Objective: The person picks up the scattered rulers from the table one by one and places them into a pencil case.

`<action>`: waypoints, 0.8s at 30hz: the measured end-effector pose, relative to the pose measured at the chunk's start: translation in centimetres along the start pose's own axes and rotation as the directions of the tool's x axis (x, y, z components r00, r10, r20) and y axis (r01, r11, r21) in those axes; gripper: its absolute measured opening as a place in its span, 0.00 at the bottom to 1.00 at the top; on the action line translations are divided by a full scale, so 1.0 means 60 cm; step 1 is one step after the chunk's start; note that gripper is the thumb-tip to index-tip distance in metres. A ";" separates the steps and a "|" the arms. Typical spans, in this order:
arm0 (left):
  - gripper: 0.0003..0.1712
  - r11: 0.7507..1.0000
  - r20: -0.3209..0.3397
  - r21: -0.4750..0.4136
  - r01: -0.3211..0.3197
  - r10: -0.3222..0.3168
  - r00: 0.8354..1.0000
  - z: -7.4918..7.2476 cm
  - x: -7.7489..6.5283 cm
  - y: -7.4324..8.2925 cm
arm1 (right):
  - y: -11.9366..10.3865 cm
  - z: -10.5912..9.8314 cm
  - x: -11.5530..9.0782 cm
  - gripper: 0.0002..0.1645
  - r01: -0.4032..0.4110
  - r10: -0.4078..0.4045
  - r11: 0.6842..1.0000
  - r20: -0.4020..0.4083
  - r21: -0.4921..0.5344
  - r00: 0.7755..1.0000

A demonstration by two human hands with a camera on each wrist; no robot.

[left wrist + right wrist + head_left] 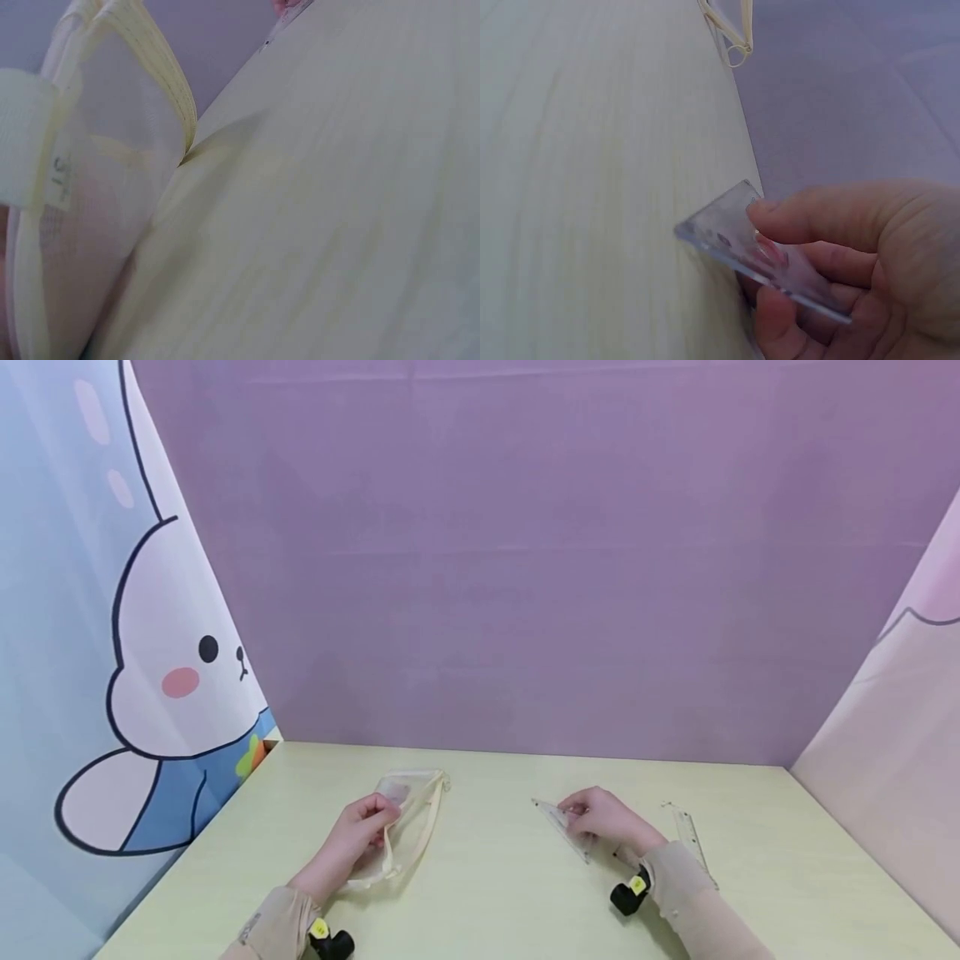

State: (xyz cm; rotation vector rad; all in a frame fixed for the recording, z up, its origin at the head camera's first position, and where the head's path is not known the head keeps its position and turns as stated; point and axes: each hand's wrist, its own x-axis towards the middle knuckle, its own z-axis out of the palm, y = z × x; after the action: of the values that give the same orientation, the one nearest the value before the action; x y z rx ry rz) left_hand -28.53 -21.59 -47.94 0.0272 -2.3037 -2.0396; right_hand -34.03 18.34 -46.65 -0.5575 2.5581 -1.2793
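My left hand [358, 835] pinches the edge of a see-through mesh pouch [429, 828] with cream trim, which stands gaping over the table. In the left wrist view the pouch's zipper edge [174, 71] curves above the tabletop, and a white label [60, 176] shows printed characters. A clear triangular set square [727, 229] is held between the thumb and fingers of my right hand [603, 817], tilted, with a corner pointing left. Fingers hide part of the set square.
A clear straight ruler [692, 835] lies to the right of my right wrist. Another clear piece [626, 857] is mostly hidden beneath that wrist; its kind cannot be told. The pale tabletop [487, 860] ends at a purple backdrop [525, 568].
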 end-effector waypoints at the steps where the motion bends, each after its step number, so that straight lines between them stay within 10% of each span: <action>1: 0.08 1.000 0.000 0.000 0.001 -0.001 1.000 0.000 0.000 0.000 | -0.001 -0.001 -0.001 0.22 -0.004 0.004 1.000 0.000 0.013 1.000; 10: 0.08 1.000 0.012 -0.005 -0.007 0.007 1.000 -0.005 0.003 -0.005 | -0.004 -0.011 -0.007 0.21 -0.020 0.018 0.971 0.012 0.237 1.000; 24: 0.08 1.000 0.006 -0.001 -0.006 0.006 1.000 -0.002 0.001 0.002 | 0.000 -0.024 -0.006 0.28 -0.086 0.055 0.820 0.072 0.566 0.996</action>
State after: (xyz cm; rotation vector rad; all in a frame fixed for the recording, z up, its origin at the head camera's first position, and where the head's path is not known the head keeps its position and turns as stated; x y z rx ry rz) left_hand -28.57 -21.71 -47.81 0.0137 -2.3035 -2.0411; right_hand -34.26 19.53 -45.78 -0.3529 1.9685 -1.8599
